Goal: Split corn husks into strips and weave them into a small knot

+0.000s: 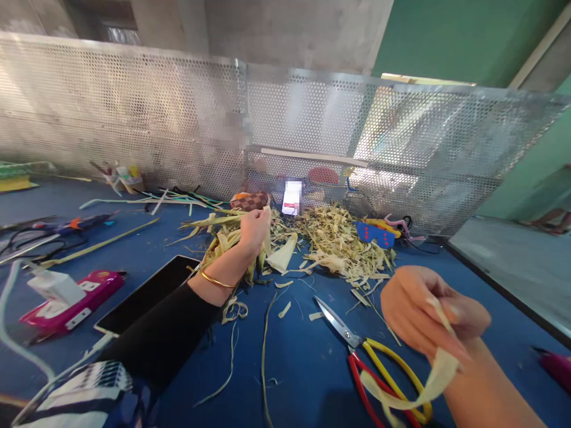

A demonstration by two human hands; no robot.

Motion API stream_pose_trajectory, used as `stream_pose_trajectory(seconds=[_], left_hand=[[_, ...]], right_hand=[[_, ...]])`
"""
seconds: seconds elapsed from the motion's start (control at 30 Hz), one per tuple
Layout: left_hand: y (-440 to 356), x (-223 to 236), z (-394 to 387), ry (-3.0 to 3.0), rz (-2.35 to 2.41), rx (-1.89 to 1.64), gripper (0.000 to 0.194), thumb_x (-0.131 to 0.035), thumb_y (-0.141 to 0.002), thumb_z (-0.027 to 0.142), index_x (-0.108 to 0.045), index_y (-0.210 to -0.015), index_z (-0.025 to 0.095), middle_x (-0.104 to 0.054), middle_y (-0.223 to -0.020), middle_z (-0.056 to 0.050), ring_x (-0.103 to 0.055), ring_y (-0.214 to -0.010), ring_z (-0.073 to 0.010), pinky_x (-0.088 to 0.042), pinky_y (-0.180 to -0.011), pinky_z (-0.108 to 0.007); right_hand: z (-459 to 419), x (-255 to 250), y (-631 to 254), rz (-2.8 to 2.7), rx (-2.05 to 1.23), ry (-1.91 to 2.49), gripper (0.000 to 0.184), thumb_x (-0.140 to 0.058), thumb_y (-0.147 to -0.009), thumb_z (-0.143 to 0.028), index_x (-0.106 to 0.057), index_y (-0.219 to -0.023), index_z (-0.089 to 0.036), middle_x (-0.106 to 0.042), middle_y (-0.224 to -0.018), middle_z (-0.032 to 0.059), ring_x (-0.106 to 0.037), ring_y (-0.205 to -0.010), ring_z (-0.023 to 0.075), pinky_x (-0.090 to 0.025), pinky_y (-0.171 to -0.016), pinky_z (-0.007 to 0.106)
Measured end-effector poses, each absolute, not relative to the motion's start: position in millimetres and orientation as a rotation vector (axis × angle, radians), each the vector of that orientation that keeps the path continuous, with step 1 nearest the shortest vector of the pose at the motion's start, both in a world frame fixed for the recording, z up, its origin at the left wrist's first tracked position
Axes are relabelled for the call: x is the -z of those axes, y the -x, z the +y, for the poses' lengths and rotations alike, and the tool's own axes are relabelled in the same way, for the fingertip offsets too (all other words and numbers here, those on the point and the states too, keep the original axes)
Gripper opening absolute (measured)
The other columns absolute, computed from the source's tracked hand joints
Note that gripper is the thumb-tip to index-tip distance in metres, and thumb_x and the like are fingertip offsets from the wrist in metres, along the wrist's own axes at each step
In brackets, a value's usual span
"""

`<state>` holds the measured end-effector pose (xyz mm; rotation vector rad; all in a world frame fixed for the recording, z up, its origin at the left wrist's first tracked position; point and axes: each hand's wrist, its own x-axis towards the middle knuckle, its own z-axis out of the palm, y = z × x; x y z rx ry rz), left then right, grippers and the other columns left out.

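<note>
Evidently we are partway through working with dried leaf strips; in the centre of the frame, our left hand (255, 230) reaches into the loose bundle of strips (223, 245), fingertips closed together on what seems to be one pale piece, though we cannot tell exactly how it is gripped; at the right, our right hand (430, 306) is curled, pinching a pale ribbon of leaf (436, 380) that trails down across the handles of the scissors (350, 336); these lie on the blue tabletop (307, 374), held by neither hand.

As for progress, we judge a good share handled; right of centre rises a heap of short scraps (341, 241), and a few snippets lie scattered below it; what is left, we think, is the ribbon in our right hand and the bundle under our left, which looks well stocked with long pieces; we see no finished article, so we cannot put the stage more exactly.
</note>
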<state>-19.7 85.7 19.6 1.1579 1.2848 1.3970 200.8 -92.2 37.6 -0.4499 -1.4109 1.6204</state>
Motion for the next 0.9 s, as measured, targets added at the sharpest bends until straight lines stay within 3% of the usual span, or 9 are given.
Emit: stream_pose_trajectory(seconds=[0.13, 0.27, 0.5, 0.67, 0.8, 0.9], left_hand=[[-1.0, -29.9, 53.7, -1.278, 1.130, -1.184, 0.018, -0.060, -0.078, 0.024, -0.059, -0.064, 0.014, -0.061, -0.058, -0.001, -0.053, -0.049, -0.0097, -0.038, -0.048, -0.020], [-24.3, -31.5, 14.7, -1.317, 0.823, -0.825, 0.020, -0.051, -0.086, 0.022, -0.057, -0.069, 0.014, -0.067, -0.067, -0.003, -0.062, -0.055, -0.0116, -0.048, -0.056, -0.024], [-36.6, -20.8, -8.0, -1.362, 0.832, -0.751, 0.018, -0.054, -0.083, 0.020, -0.057, -0.065, 0.016, -0.057, -0.050, 0.003, -0.055, -0.045, -0.0084, -0.043, -0.049, -0.020], [-35.9, -19.9, -7.7, -1.346, 0.776, -0.686, 0.021, -0.056, -0.082, 0.026, -0.060, -0.066, 0.014, -0.062, -0.059, -0.001, -0.056, -0.048, -0.0086, -0.044, -0.054, -0.022], [-37.9, -14.7, -9.4, -1.253, 0.647, -0.551, 0.031, -0.054, -0.083, 0.043, -0.064, -0.080, 0.014, -0.067, -0.072, -0.004, -0.063, -0.061, -0.0130, -0.047, -0.064, -0.027], [-37.8, -9.3, -11.1, -1.290, 0.558, -0.401, 0.030, -0.060, -0.078, 0.043, -0.064, -0.081, 0.014, -0.058, -0.059, 0.001, -0.056, -0.053, -0.0102, -0.044, -0.058, -0.024]], right_hand=[[-76.0, -33.3, -191.2, -1.214, -1.243, 0.819, 0.026, -0.074, -0.066, -0.037, -0.055, -0.063, -0.019, -0.058, -0.058, -0.0023, -0.039, -0.039, 0.0044, -0.026, -0.039, 0.019], [-60.3, -16.0, -179.9, -1.205, -1.032, 1.080, 0.022, -0.071, -0.071, -0.038, -0.060, -0.070, -0.018, -0.050, -0.051, -0.0048, -0.040, -0.045, 0.0070, -0.030, -0.045, 0.021], [-58.2, -9.2, -167.6, -1.152, -0.923, 1.188, 0.040, -0.073, -0.064, -0.040, -0.061, -0.096, -0.019, -0.050, -0.057, -0.0066, -0.045, -0.049, 0.0099, -0.037, -0.050, 0.025], [-54.8, -7.5, -171.1, -1.091, -0.903, 1.158, 0.025, -0.073, -0.063, -0.038, -0.065, -0.073, -0.017, -0.051, -0.054, -0.0052, -0.039, -0.048, 0.0073, -0.030, -0.046, 0.022], [-50.3, -2.8, -173.3, -0.975, -0.787, 1.114, 0.023, -0.075, -0.060, -0.036, -0.065, -0.067, -0.016, -0.049, -0.051, -0.0064, -0.037, -0.047, 0.0058, -0.029, -0.045, 0.019], [-47.5, -2.1, -177.8, -0.888, -0.769, 1.078, 0.024, -0.077, -0.060, -0.035, -0.064, -0.068, -0.016, -0.049, -0.048, -0.0071, -0.038, -0.045, 0.0049, -0.029, -0.042, 0.018]])
